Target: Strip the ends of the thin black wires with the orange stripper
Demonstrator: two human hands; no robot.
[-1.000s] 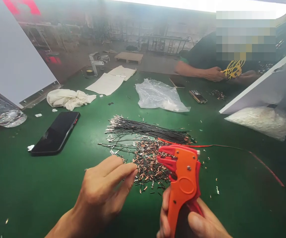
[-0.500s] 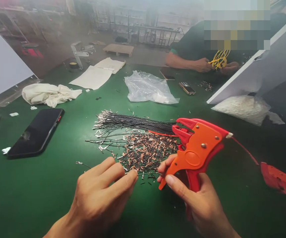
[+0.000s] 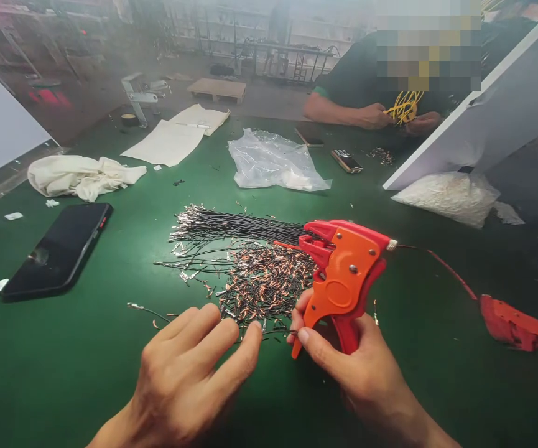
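Note:
My right hand [image 3: 366, 373] grips the lower handles of an orange and red wire stripper [image 3: 343, 280], whose jaws point left at a bundle of thin black wires [image 3: 236, 225] lying on the green table [image 3: 63, 373]. A pile of short black and copper wire offcuts [image 3: 264, 286] lies just in front of the bundle. My left hand [image 3: 194, 367] rests low over the table with its fingers stretched out together. Its fingertips are at the near edge of the offcuts, beside a single thin wire [image 3: 275, 333]. The thumb is hidden.
A black phone [image 3: 56, 249] and a white cloth [image 3: 77, 174] lie at the left. Paper sheets [image 3: 166, 140] and a plastic bag [image 3: 273, 163] lie farther back. A red wire leads to a red part [image 3: 515, 323] at the right. Across the table, a co-worker's hands [image 3: 402, 109] hold yellow wires.
The wire stripper has tipped from upright to leaning right, and my right hand has taken a fuller grip on its handles. My left hand has dropped toward the table with its fingers stretching out.

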